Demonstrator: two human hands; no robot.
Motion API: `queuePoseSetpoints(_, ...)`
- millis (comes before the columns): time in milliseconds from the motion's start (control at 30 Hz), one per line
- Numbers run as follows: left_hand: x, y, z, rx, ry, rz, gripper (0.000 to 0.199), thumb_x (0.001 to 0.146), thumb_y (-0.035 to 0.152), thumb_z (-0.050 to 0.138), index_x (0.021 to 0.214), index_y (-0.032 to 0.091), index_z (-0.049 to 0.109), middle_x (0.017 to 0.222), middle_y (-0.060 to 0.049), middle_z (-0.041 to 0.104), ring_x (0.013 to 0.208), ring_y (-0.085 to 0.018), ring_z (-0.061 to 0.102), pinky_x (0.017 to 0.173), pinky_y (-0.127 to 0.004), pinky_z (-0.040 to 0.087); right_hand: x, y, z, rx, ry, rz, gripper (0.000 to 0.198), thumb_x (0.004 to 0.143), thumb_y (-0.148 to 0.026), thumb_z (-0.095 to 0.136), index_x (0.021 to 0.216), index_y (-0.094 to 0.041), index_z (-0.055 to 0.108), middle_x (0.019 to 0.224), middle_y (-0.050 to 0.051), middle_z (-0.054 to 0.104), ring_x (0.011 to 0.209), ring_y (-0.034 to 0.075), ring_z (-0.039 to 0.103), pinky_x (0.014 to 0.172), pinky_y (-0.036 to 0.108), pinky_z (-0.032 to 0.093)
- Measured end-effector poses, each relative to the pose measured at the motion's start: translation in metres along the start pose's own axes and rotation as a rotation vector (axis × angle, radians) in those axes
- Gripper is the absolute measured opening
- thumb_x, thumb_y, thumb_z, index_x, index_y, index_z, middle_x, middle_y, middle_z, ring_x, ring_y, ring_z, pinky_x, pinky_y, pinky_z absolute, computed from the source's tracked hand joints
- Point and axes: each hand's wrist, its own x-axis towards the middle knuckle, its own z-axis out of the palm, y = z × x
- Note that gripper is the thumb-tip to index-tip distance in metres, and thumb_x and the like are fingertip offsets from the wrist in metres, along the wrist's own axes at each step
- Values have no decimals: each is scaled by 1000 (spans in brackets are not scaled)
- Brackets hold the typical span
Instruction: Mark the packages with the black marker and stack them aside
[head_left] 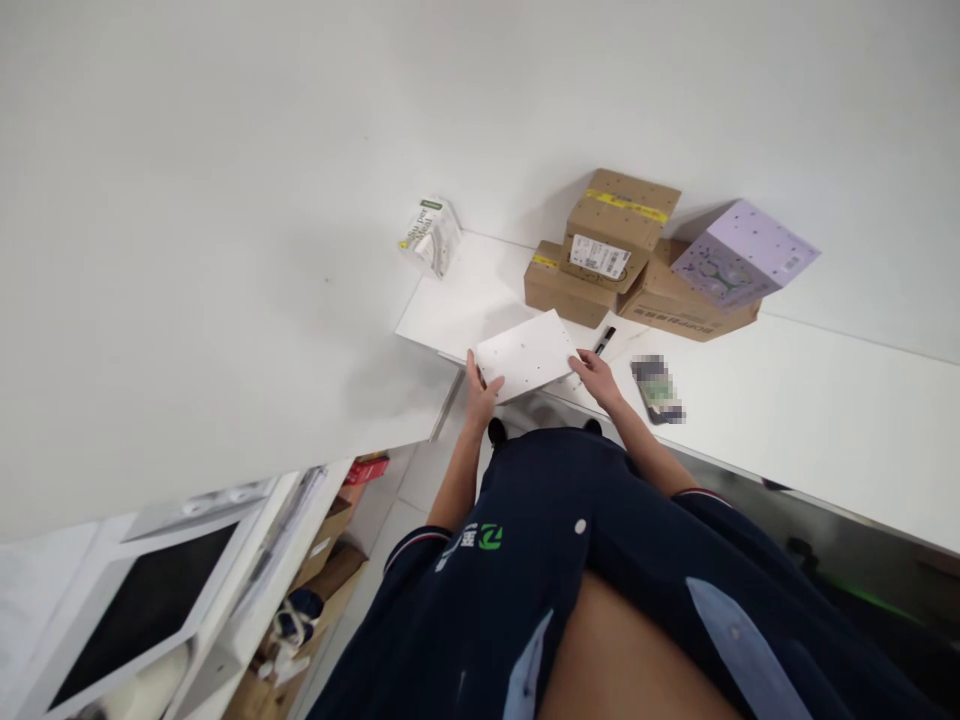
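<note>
Between my two hands is a flat white box or panel [529, 352] with a few small dark dots on its face, tilted over the front edge of the white table. My left hand [484, 388] grips its left end, thumb on top. At the right end, the fingers of my right hand [591, 372] are closed on its edge. Just beyond my right hand a black marker-like stick [604, 340] lies on the table. What the white thing contains, if anything, is hidden.
Cardboard boxes [622, 220] with yellow tape stand against the wall, a purple box [746, 255] atop another carton [686, 305]. A white "Super Meal" package [433, 238] stands in the far left corner. A pixelated phone-like item [658, 388] lies right. Shelves [300, 580] are lower left.
</note>
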Motion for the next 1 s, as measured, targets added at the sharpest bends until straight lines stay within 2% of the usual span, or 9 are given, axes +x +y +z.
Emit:
queuePoseSetpoints(100, 9, 7, 13, -72, 87, -103, 99, 80, 44, 71, 160, 22, 17, 167, -14, 25, 153, -30, 29, 124, -43, 27, -5, 5, -2, -75, 15, -3, 59, 75, -65, 61, 111, -20, 67, 109, 8, 72, 84, 21, 64, 79, 39, 54)
queuePoseSetpoints(233, 17, 16, 24, -70, 110, -78, 89, 76, 33, 75, 155, 22, 33, 163, -11, 35, 151, -28, 32, 125, -41, 26, -12, 4, -11, -148, 40, 30, 60, 76, -68, 57, 111, -21, 65, 105, 8, 71, 86, 22, 64, 80, 41, 54)
queuePoseSetpoints(367, 25, 18, 28, -115, 98, -153, 82, 74, 25, 73, 149, 20, 40, 154, -14, 47, 142, -31, 45, 120, -45, 35, -10, -7, -17, -270, 96, 48, 57, 79, -75, 49, 92, -21, 63, 97, 10, 70, 95, 26, 63, 91, 43, 50)
queuePoseSetpoints(433, 30, 18, 27, -146, 58, -192, 79, 73, 22, 72, 147, 18, 42, 147, -15, 54, 134, -31, 53, 115, -47, 41, -3, -14, -14, -325, 104, 49, 57, 82, -75, 46, 89, -21, 61, 100, 12, 70, 98, 28, 63, 94, 44, 48)
queuePoseSetpoints(533, 38, 20, 26, -139, 35, -261, 75, 71, 19, 72, 142, 16, 46, 138, -15, 61, 127, -31, 59, 111, -46, 45, 10, -18, -5, -362, 103, 76, 59, 82, -72, 50, 104, -19, 60, 112, 17, 69, 103, 30, 63, 96, 45, 47)
queuePoseSetpoints(633, 41, 23, 26, -124, 59, -303, 69, 76, 23, 72, 140, 16, 47, 136, -16, 62, 123, -30, 61, 109, -46, 46, 17, -15, 2, -363, 97, 107, 66, 81, -72, 52, 116, -16, 57, 119, 20, 67, 107, 32, 63, 97, 48, 47)
queuePoseSetpoints(833, 37, 20, 29, -78, 91, -246, 63, 78, 30, 75, 135, 17, 49, 135, -16, 62, 122, -28, 62, 109, -44, 46, 20, -6, 2, -350, 76, 75, 73, 80, -73, 53, 126, -16, 57, 124, 20, 66, 109, 33, 62, 99, 50, 47)
queuePoseSetpoints(1000, 36, 20, 29, -42, 86, -254, 63, 79, 31, 74, 135, 19, 49, 134, -14, 62, 121, -27, 62, 107, -41, 48, 18, -5, 4, -388, 61, 36, 68, 86, -66, 50, 133, -18, 55, 131, 19, 63, 119, 36, 57, 105, 55, 43)
